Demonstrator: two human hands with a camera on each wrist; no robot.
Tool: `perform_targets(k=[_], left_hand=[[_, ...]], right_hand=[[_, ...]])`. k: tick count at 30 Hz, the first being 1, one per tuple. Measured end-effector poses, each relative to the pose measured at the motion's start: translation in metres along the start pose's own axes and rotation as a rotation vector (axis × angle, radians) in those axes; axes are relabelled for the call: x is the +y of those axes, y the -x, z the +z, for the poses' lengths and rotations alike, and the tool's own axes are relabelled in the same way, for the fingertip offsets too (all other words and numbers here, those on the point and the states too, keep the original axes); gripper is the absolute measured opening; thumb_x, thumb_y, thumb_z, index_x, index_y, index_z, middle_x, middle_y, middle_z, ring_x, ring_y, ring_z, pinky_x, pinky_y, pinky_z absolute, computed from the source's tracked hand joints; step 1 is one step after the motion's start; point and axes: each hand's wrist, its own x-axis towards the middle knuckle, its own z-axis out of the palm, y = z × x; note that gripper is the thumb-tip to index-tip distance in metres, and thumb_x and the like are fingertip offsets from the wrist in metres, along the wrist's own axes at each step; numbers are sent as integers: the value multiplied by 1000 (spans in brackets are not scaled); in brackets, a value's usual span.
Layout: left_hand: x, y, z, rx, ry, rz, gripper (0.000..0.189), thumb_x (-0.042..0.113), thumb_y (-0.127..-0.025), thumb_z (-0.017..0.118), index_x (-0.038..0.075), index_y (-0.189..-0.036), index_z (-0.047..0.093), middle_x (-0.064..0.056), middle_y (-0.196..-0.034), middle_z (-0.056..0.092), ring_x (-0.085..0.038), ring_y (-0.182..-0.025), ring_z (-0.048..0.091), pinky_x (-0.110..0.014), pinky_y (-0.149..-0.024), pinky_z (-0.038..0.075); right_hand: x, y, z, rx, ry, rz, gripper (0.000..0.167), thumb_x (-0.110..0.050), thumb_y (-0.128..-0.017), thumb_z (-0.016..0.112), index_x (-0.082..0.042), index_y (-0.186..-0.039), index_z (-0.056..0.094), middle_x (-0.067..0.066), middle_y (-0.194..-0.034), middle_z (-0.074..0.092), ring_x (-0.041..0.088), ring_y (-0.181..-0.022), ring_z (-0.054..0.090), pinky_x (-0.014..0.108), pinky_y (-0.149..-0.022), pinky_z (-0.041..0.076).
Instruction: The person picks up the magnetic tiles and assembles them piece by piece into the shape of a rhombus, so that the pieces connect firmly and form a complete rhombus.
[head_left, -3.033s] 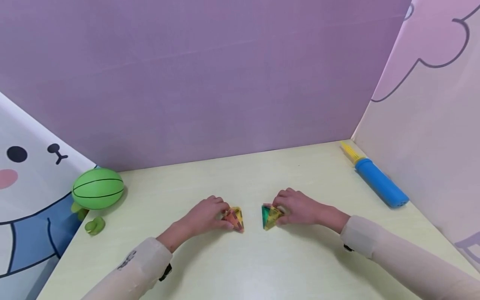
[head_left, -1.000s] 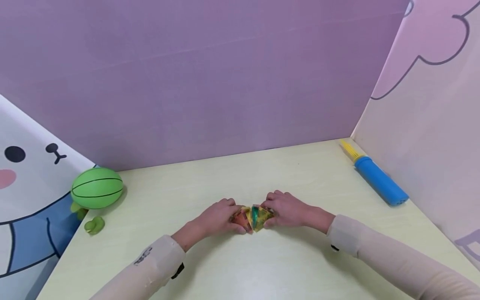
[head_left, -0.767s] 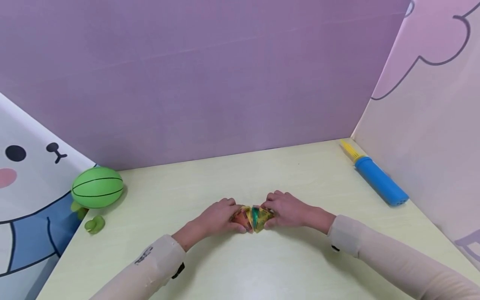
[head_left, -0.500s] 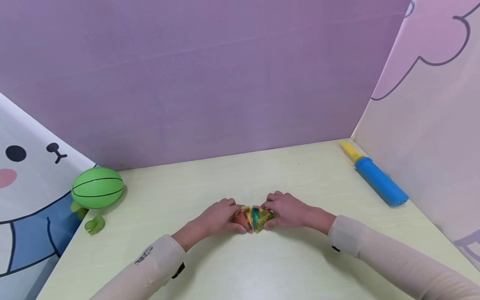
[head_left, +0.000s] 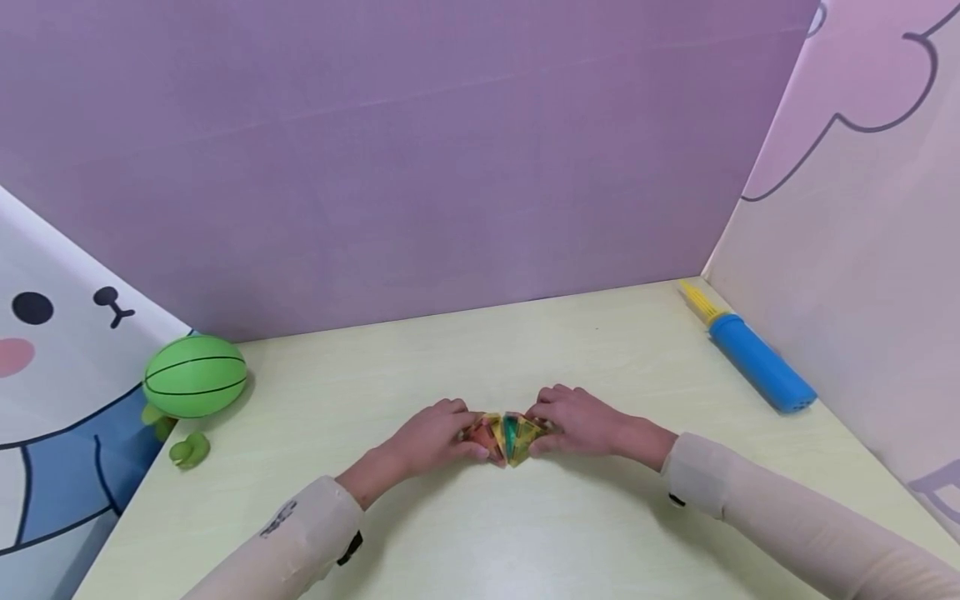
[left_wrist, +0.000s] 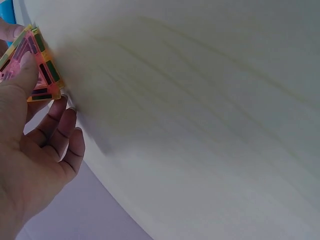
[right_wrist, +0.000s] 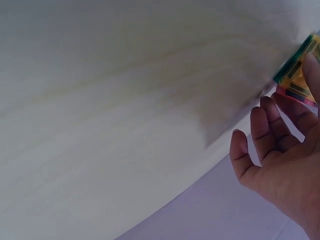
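Note:
Two small pyramids of see-through magnetic tiles stand side by side mid-table in the head view, their facing sides meeting or nearly so. My left hand pinches the red-and-yellow pyramid between thumb and fingers. The green-and-yellow pyramid is pinched by my right hand from the other side. In the left wrist view, the thumb lies on the pink face of the left pyramid, other fingers loosely bent below. The right wrist view cuts off part of the right pyramid, whose pink edge shows underneath.
On the pale table, a green ball with dark lines and a small green toy duck sit at the left edge. A blue hand pump with a yellow nozzle lies at the right. A purple wall rises behind.
Since three seconds ago, both hands have moved inward, bringing the two pyramids from apart to side by side. Over the last second the pyramids hold still; the wrists shift back very slightly.

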Motion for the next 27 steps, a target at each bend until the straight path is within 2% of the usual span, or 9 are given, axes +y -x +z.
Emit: perform_targets(k=[9,15,20,24,27], left_hand=[[2,0,-2,-3,-8,5,58,52,-93,64,12,-136,63,2,-100,64,-8,-82,50,-25,-70,43],[2,-1,-2,23,1,34,56,51,-95,62,15,-139,60,1,-104,68,-11,-91,58,-29,-77,48],[5,-2,-2,14,42,8,58,53,-95,60,18,-141,58,-1,-114,68,-13,-98,60,-32,-81,49],[6,-1,-2,7,90,-18,58,54,-97,57,21,-144,55,-2,-120,67,-16,-106,60,-36,-84,50],[6,-1,-3,-1,104,-26,58,55,-98,55,22,-145,54,-1,-117,68,-15,-102,60,-36,-82,49]], right_hand=[[0,2,-1,27,5,-35,43,-44,-90,72,-13,-121,69,-2,-105,66,14,-95,56,33,-78,45],[-5,0,-4,50,-42,-44,42,-39,-91,72,-11,-122,67,-2,-105,71,14,-95,59,36,-83,48],[-8,0,-6,59,-55,-42,42,-37,-92,72,-13,-125,65,-3,-106,71,16,-97,60,40,-86,49],[-8,1,-6,60,-58,-36,43,-38,-92,72,-14,-127,65,-4,-104,71,15,-94,59,39,-85,48],[-8,2,-6,62,-66,-36,43,-38,-92,71,-15,-127,65,-5,-104,71,13,-92,58,37,-83,47]])
